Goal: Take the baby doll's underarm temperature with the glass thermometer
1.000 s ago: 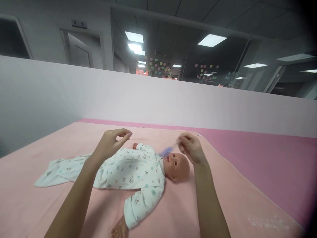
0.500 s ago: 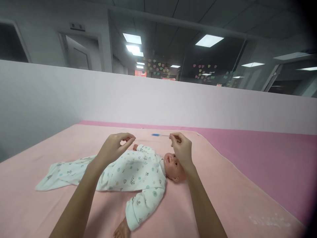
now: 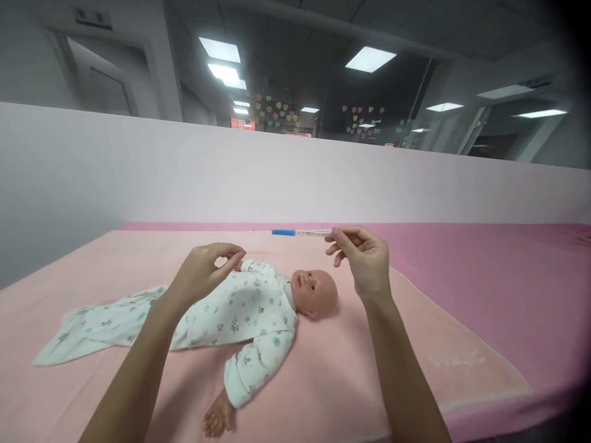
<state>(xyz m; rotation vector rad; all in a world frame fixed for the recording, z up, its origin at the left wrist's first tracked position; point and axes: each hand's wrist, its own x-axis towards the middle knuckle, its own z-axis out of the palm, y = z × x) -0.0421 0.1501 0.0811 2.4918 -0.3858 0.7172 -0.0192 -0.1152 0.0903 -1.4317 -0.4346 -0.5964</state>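
A thin thermometer (image 3: 301, 232) with a blue tip is held level above the baby doll (image 3: 217, 314), pinched at one end by the right hand (image 3: 364, 261), blue tip pointing away from that hand. The left hand (image 3: 205, 271) is raised over the doll's chest, fingers curled, thumb and forefinger nearly met, nothing gripped. The doll is laid face up on a light pink blanket (image 3: 351, 381), head nearest the right hand.

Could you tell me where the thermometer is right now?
The thin glass thermometer with a blue end is held level in the right hand, above the baby doll's head.
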